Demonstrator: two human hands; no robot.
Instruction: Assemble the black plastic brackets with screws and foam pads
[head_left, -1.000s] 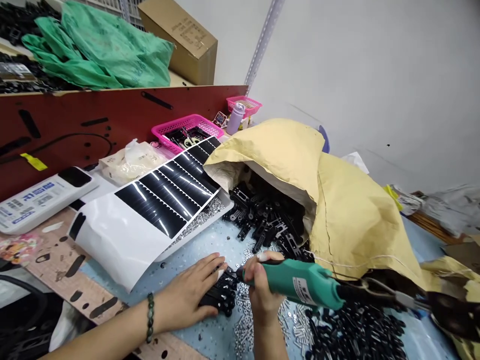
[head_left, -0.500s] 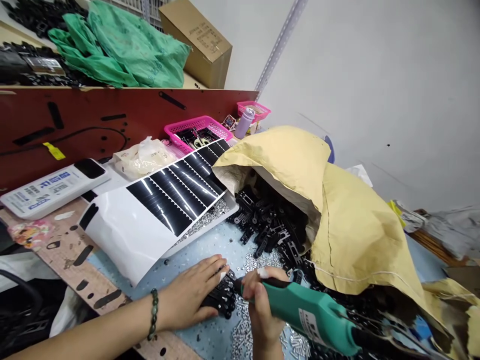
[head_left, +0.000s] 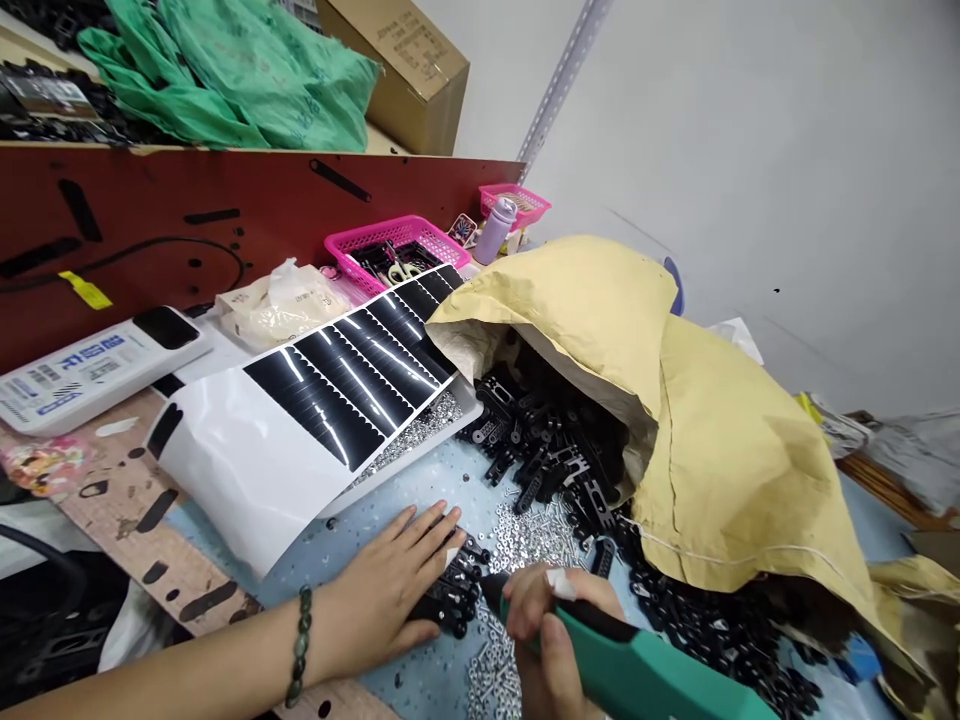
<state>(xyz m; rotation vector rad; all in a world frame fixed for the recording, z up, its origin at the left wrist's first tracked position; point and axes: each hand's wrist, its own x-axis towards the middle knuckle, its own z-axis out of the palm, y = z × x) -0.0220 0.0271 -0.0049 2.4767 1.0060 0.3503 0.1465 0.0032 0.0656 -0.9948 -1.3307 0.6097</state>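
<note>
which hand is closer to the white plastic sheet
The left hand is nearer, just beside the white plastic sheet; the right hand is farther off, beyond the left hand.

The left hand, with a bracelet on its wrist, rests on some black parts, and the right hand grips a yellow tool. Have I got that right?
Not quite: the tool in the right hand is green, not yellow, as the head view shows. The left hand, with its bracelet, does rest on the black parts.
</note>
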